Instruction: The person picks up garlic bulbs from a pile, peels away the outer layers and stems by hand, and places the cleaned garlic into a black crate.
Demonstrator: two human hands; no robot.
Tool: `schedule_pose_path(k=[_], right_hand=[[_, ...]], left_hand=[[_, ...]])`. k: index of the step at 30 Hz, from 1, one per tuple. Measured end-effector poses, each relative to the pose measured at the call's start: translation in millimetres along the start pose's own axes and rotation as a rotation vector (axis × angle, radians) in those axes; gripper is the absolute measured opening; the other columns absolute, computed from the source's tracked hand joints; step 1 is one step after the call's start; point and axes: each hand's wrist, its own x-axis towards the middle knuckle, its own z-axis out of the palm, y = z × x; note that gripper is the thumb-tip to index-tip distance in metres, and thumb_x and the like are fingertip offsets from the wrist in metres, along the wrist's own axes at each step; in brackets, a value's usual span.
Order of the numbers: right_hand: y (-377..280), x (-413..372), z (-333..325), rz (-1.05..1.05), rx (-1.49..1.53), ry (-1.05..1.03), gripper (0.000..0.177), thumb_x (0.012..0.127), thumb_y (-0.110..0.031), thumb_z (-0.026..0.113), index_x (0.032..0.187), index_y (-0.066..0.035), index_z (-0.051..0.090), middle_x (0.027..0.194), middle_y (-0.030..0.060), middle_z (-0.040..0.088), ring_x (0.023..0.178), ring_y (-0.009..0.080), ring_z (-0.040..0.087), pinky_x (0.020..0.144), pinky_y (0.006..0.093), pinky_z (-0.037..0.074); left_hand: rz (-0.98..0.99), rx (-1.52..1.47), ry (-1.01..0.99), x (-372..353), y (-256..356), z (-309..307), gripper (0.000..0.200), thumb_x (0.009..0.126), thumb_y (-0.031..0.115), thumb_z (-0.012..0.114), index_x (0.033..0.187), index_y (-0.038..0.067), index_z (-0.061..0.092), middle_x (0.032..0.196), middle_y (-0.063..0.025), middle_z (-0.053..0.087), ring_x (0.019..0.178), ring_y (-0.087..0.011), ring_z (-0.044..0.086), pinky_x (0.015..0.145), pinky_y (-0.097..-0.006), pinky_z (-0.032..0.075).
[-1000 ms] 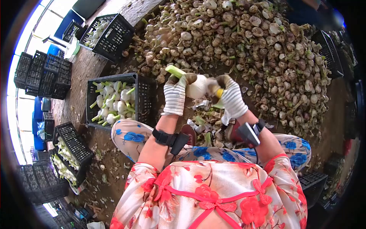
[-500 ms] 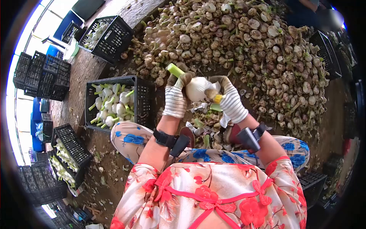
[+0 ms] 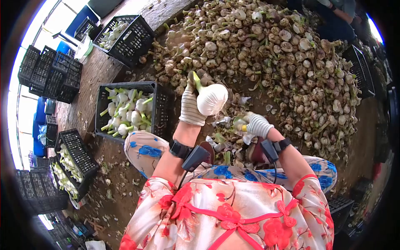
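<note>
My left hand (image 3: 193, 102), in a striped, dirt-stained glove, holds a large white garlic bulb (image 3: 212, 99) by its green stem, with the root side turned toward me. Lower and to the right, my right hand (image 3: 254, 124) is closed around a small tool with a yellow part (image 3: 243, 128); its blade cannot be made out. The two hands are apart. Peelings and cut stems (image 3: 221, 139) lie on the ground beneath them. Left of my left hand stands a black crate (image 3: 160, 109) holding trimmed garlic bulbs (image 3: 125, 110).
A big heap of untrimmed garlic (image 3: 266, 54) spreads in front and to the right. More crates with garlic stand at the upper left (image 3: 133, 41) and lower left (image 3: 79, 146). Stacked empty crates (image 3: 52, 75) are at far left. Another person's arm (image 3: 342, 16) shows at the upper right.
My right hand has moved off the bulb, down and to the right, with the tool. The bulb in my left hand has turned and now shows its root side.
</note>
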Motion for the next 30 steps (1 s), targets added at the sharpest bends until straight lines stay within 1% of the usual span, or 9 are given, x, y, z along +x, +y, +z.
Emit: schedule_pose_path(k=[4, 8, 10, 12, 15, 19, 23, 26, 30], right_hand=[[-44.3, -17.0, -36.5, -0.375, 0.894, 0.549, 0.039, 0.071, -0.017, 0.071, 0.104, -0.001, 0.057, 0.085, 0.0103, 0.063, 0.082, 0.015, 0.057, 0.074, 0.0273, 0.047], [-88.5, -31.2, -63.7, -0.473, 1.079, 0.56, 0.038, 0.071, -0.01, 0.071, 0.104, 0.001, 0.054, 0.085, 0.0068, 0.064, 0.078, 0.0138, 0.057, 0.074, 0.0263, 0.048], [-96.0, -36.6, -56.5, -0.396, 0.826, 0.591, 0.031, 0.072, -0.009, 0.07, 0.096, 0.001, 0.054, 0.084, 0.006, 0.064, 0.074, 0.0119, 0.058, 0.07, 0.0251, 0.049], [-107.3, -52.4, -50.2, -0.503, 0.444, 0.373, 0.021, 0.075, -0.012, 0.068, 0.086, 0.001, 0.057, 0.071, 0.0042, 0.062, 0.065, 0.01, 0.058, 0.064, 0.0238, 0.049], [-71.2, -24.5, -20.3, -0.343, 1.111, 0.228, 0.045, 0.075, -0.019, 0.069, 0.111, -0.003, 0.048, 0.089, 0.0079, 0.059, 0.077, 0.0154, 0.059, 0.066, 0.0278, 0.051], [-70.8, -13.0, -37.5, -0.345, 1.885, -0.119, 0.059, 0.082, -0.042, 0.054, 0.127, -0.008, 0.036, 0.117, 0.0123, 0.05, 0.099, 0.0269, 0.056, 0.073, 0.05, 0.049], [-54.4, -7.9, -27.9, -0.365, 2.231, -0.281, 0.063, 0.08, -0.049, 0.052, 0.127, -0.009, 0.039, 0.121, 0.0145, 0.047, 0.107, 0.0323, 0.05, 0.083, 0.0587, 0.041], [-54.2, -21.5, -40.1, -0.318, 2.301, -0.089, 0.065, 0.077, -0.052, 0.053, 0.125, -0.009, 0.042, 0.12, 0.0158, 0.048, 0.11, 0.0339, 0.047, 0.085, 0.0593, 0.039], [-48.0, -19.7, -48.8, -0.325, 2.35, 0.065, 0.063, 0.075, -0.054, 0.054, 0.117, -0.008, 0.049, 0.117, 0.0168, 0.05, 0.108, 0.0369, 0.048, 0.086, 0.0573, 0.04]], left_hand=[[-0.099, -0.003, -0.063, 12.8, 4.4, -30.0, 0.034, 0.084, 0.041, 0.052, 0.087, 0.008, 0.06, 0.077, -0.0063, 0.062, 0.067, -0.0223, 0.059, 0.065, -0.0359, 0.05], [-0.119, -0.135, -0.093, 15.6, -3.2, -24.4, 0.036, 0.086, 0.04, 0.05, 0.085, 0.006, 0.062, 0.078, -0.0093, 0.064, 0.069, -0.0246, 0.06, 0.071, -0.0414, 0.05], [-0.063, -0.117, -0.057, 19.8, -1.5, -32.4, 0.033, 0.086, 0.038, 0.05, 0.085, 0.007, 0.061, 0.076, -0.0081, 0.063, 0.068, -0.0222, 0.06, 0.07, -0.0421, 0.05], [-0.023, -0.1, -0.083, 15.8, 3.4, -19.8, 0.029, 0.086, 0.036, 0.051, 0.085, 0.009, 0.061, 0.074, -0.0075, 0.063, 0.068, -0.0229, 0.061, 0.068, -0.0417, 0.051], [0.169, 0.208, 0.221, 8.7, 1.7, -13.3, 0.015, 0.083, 0.017, 0.056, 0.096, 0.011, 0.053, 0.075, -0.0031, 0.056, 0.062, -0.0198, 0.056, 0.06, -0.037, 0.051], [0.436, 0.41, 0.036, 0.4, -21.6, 4.5, 0.036, 0.074, -0.005, 0.054, 0.106, 0.011, 0.049, 0.078, -0.0068, 0.056, 0.065, -0.0198, 0.057, 0.061, -0.0325, 0.051], [0.366, 0.215, -0.091, -10.2, -9.2, 15.2, 0.029, 0.08, 0.007, 0.051, 0.109, 0.006, 0.051, 0.096, -0.0068, 0.058, 0.089, -0.0184, 0.054, 0.086, -0.0359, 0.042], [0.555, 0.393, 0.449, -0.3, 14.4, -6.3, 0.026, 0.085, 0.027, 0.049, 0.106, 0.013, 0.056, 0.105, -0.0072, 0.056, 0.099, -0.0203, 0.05, 0.088, -0.0365, 0.039], [0.23, 0.53, 0.605, -19.3, 1.9, -22.1, 0.02, 0.079, 0.035, 0.059, 0.085, 0.015, 0.059, 0.079, 0.0005, 0.058, 0.076, -0.0134, 0.054, 0.067, -0.0352, 0.044]])
